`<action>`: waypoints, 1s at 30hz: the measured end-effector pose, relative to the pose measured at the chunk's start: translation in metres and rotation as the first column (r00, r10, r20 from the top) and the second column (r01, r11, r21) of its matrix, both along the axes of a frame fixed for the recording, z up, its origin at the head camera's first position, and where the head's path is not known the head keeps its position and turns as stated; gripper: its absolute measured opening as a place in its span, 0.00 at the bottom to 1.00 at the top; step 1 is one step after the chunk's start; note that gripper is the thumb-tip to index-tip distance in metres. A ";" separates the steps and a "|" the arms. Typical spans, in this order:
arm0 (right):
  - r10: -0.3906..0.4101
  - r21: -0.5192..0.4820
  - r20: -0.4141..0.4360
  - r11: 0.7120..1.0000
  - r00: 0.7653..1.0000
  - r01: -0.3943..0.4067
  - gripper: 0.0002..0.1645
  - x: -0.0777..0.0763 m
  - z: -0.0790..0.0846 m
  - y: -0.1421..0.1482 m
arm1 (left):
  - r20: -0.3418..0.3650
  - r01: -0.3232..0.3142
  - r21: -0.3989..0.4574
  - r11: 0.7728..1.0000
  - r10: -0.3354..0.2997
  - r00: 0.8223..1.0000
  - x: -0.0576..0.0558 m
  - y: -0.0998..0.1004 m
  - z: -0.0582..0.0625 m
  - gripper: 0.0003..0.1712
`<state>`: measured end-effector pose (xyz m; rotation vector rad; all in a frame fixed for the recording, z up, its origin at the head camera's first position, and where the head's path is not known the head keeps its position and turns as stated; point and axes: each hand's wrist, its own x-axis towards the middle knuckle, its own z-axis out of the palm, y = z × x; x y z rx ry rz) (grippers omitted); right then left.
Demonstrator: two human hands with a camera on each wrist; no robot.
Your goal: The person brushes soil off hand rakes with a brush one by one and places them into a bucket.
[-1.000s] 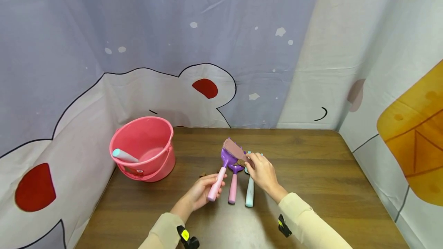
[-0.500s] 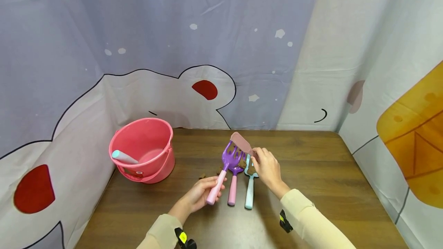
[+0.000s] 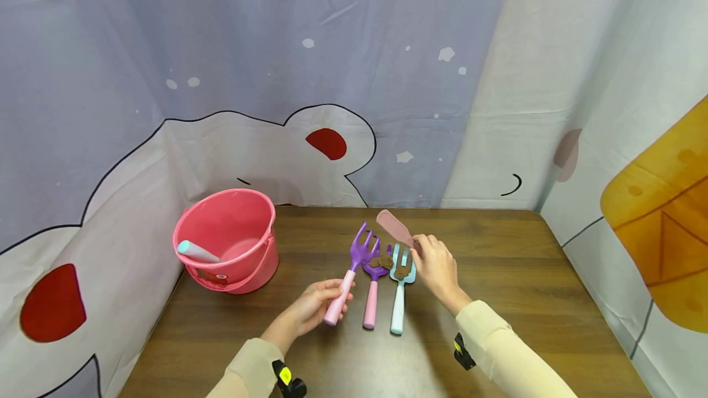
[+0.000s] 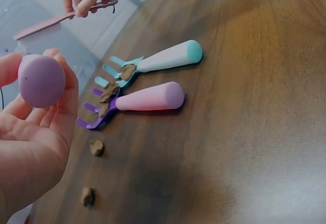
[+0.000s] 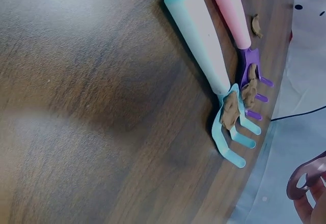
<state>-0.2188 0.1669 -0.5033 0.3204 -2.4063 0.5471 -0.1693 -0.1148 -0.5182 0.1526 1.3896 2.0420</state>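
My left hand (image 3: 310, 307) grips the pink handle of a purple toy garden fork (image 3: 361, 255), raised tilted above the table. In the left wrist view, its round handle end (image 4: 42, 81) faces the camera. With the right hand (image 3: 439, 268) I hold a pink brush (image 3: 394, 227) by its handle; pale bristles show under it in the left wrist view. Between the hands lie a second purple fork (image 3: 371, 304) with a pink handle and a light blue fork (image 3: 397, 309). Lumps of brown clay-like material (image 5: 231, 111) sit on both their heads.
A pink bucket (image 3: 235, 275) stands at the left back of the wooden table (image 3: 487, 250); a white handle with a turquoise end (image 3: 197, 252) leans inside it. Small brown lumps (image 4: 97, 147) lie loose on the tabletop. A printed curtain (image 3: 254, 48) hangs behind.
The brush has left the raised fork's head and shifted right with my right hand. My left hand has moved slightly left with the fork, uncovering more of the fork beneath.
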 end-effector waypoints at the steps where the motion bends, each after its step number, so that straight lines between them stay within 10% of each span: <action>1: 0.000 0.002 0.002 1.000 1.000 0.000 0.15 0.001 0.000 0.001 | -0.006 -0.009 -0.013 1.000 0.009 1.000 -0.001 0.000 0.001 0.29; 9: -0.011 0.020 0.027 1.000 1.000 0.010 0.15 0.005 0.000 0.007 | -0.097 -0.083 -0.178 0.981 0.066 0.993 -0.005 -0.004 0.013 0.27; 18: -0.015 0.069 0.038 0.998 0.999 0.012 0.13 0.010 -0.002 0.016 | -0.317 -0.215 -0.382 0.899 0.091 0.944 -0.010 -0.010 0.038 0.22; 23: -0.002 0.093 0.005 0.996 1.000 0.002 0.13 0.012 -0.004 0.019 | -0.459 -0.343 -0.537 0.771 0.074 0.885 -0.013 -0.014 0.054 0.18; 30: 0.012 0.111 -0.040 0.994 0.999 -0.007 0.13 0.013 -0.008 0.022 | -0.623 -0.526 -0.711 0.466 -0.071 0.779 -0.014 -0.021 0.080 0.15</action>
